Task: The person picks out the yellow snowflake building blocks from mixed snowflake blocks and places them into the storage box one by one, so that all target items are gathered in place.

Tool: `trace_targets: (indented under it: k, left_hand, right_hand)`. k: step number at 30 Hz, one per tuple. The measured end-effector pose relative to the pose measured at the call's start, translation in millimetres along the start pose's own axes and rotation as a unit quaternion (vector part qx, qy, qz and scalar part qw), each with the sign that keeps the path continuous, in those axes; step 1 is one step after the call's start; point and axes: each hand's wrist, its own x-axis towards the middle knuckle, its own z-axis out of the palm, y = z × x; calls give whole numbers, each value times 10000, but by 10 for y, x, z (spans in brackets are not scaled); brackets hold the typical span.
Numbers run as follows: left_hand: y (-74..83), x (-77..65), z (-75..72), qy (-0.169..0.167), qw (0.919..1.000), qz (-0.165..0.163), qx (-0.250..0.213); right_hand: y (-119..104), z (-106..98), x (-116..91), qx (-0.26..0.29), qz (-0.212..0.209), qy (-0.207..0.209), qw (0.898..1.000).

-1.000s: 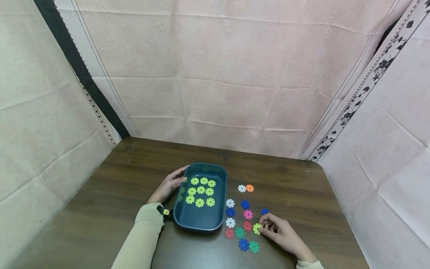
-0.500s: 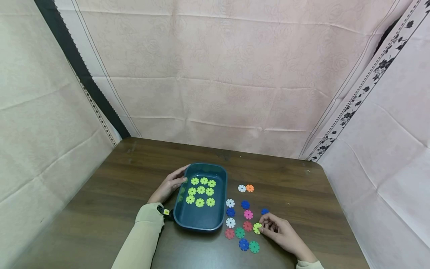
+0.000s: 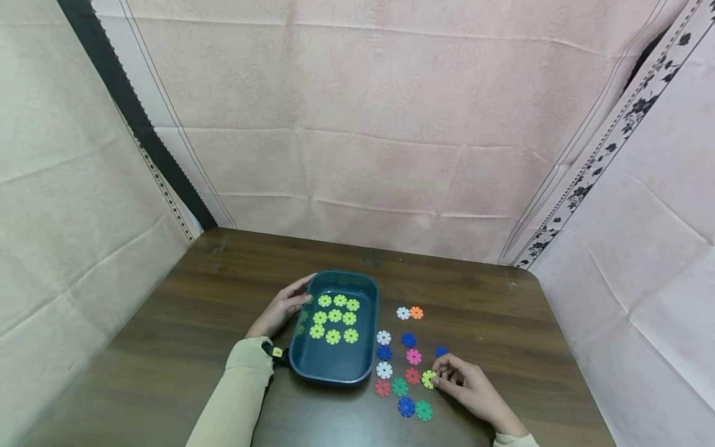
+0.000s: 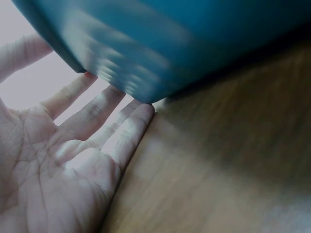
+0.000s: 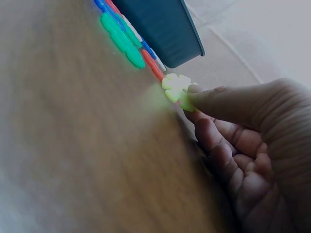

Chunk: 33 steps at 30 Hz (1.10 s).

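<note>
My left hand rests against the left side of a dark teal tray. In the left wrist view its fairly straight fingers touch the tray's outer wall. Inside the tray lie several yellow-green notched plastic discs, flower-shaped and set out in rough rows. My right hand pinches another yellow-green flower disc between thumb and fingertips, just over the table. In the right wrist view that disc stands tilted, its face towards the camera and part of it covered by the thumb.
Right of the tray, several loose discs lie on the wooden table: white, blue, green, red, pink and orange. A blue disc sits beside the right fingertips. Pale cloth encloses the table's back and sides.
</note>
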Motion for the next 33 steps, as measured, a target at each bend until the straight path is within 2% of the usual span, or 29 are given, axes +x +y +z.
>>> trace_targets:
  k: [13, 17, 21, 27, 33]
  left_hand:
    - [8, -9, -2, 44, 10000, 39, 70]
    - [4, -4, 4, -13, 10000, 67, 12]
    - [0, 6, 4, 1, 10000, 75, -30]
    - [-7, 9, 0, 15, 10000, 0, -9]
    - [-3, -8, -5, 25, 10000, -35, -15]
  right_hand:
    - [-11, 1, 17, -40, 88, 35, 9999]
    - [-68, 4, 85, 124, -89, 64, 9999]
    - [-162, 9, 235, 128, -376, -58, 9992]
    - [-417, 51, 527, 162, -553, -455, 9973]
    - [-758, 252, 915, 180, -1281, -786, 9885]
